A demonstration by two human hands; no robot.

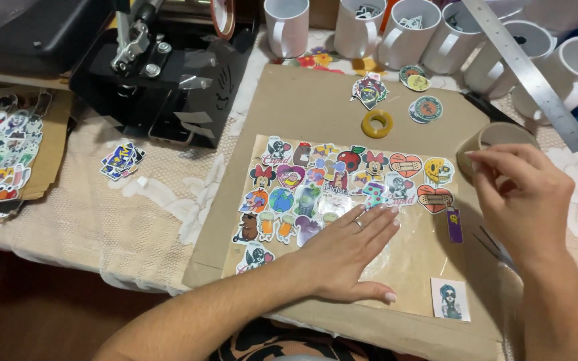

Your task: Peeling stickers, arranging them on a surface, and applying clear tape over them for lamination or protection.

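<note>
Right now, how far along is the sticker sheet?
Done: the upper part of the clear sheet is packed with stickers. In hand: the left hand lies flat on the sheet beside them, while the right hand is raised by the tape roll. Left: the sheet's lower right is bare, and loose stickers lie on the cardboard.

- The stickers [342, 184] at the frame's centre were many-coloured cartoon shapes.
- The cardboard sheet [302, 113] was plain brown.
- The tape ring [376, 124] was yellow.
- The mugs [286, 27] along the top were white.
- The press [162, 80] at upper left was black.
</note>
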